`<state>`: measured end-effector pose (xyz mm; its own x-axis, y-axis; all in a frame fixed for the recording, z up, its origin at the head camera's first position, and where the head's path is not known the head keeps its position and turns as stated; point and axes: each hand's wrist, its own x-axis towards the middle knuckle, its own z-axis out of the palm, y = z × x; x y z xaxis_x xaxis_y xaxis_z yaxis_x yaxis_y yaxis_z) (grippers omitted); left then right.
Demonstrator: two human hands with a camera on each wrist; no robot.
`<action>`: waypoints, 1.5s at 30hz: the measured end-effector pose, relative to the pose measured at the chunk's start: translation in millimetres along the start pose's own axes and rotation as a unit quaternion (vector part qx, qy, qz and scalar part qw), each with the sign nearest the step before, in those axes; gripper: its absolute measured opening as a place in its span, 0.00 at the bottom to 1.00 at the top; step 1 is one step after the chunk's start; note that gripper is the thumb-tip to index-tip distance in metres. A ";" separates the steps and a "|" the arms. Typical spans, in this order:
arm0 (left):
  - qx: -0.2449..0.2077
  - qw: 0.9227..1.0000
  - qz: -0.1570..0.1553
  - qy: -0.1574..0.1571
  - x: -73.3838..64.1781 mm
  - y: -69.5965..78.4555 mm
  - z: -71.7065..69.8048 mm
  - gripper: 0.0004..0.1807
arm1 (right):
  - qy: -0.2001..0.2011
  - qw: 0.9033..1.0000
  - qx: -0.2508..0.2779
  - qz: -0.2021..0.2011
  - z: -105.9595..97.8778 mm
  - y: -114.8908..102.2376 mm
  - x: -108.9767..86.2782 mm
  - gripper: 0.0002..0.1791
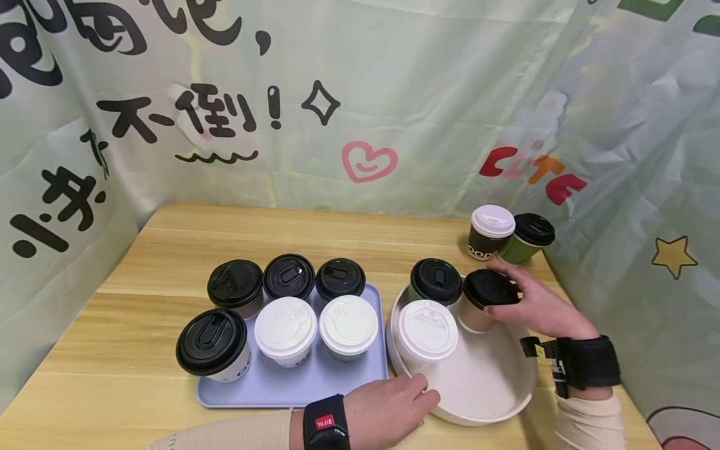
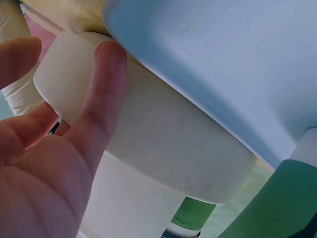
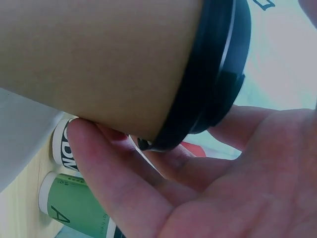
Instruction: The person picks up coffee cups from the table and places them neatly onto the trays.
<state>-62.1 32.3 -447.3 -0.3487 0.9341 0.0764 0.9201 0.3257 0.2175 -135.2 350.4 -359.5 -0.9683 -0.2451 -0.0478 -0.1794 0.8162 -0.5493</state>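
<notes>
My right hand (image 1: 540,303) grips a brown paper coffee cup with a black lid (image 1: 475,317), thumb on the near side and fingers behind. The cup stands in the round white tray (image 1: 495,400). In the right wrist view the fingers (image 3: 99,158) lie along the cup's brown wall (image 3: 109,54). Beside it in the tray are another black-lidded cup (image 1: 435,281) and a white-lidded cup (image 1: 426,334). My left hand (image 1: 388,409) is at the tray's near left edge. Its extended finger (image 2: 106,84) rests against the tray's outer wall (image 2: 173,134) in the left wrist view.
A lavender rectangular tray (image 1: 292,390) with several black- and white-lidded cups lies just left of the round tray. At the back right stand a dark cup with a white lid (image 1: 488,240) and a green cup (image 1: 517,250). A printed curtain (image 1: 360,94) encloses the wooden table (image 1: 140,325).
</notes>
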 end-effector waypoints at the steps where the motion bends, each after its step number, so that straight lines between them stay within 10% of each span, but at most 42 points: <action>1: 0.002 1.000 0.000 0.001 -0.2 0.2 -0.2 0.12 | 0.000 1.000 0.001 0.001 0.3 -0.1 0.1 0.46; 45: -0.023 1.000 -0.014 -0.007 -0.8 -1.4 0.4 0.13 | 0.001 1.000 0.022 -0.005 10.9 -2.4 10.0 0.48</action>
<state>-63.0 31.1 -448.1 -0.3705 0.9271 0.0558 0.9009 0.3441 0.2645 -142.6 340.3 -367.8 -0.9668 -0.2522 -0.0409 -0.1813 0.7898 -0.5860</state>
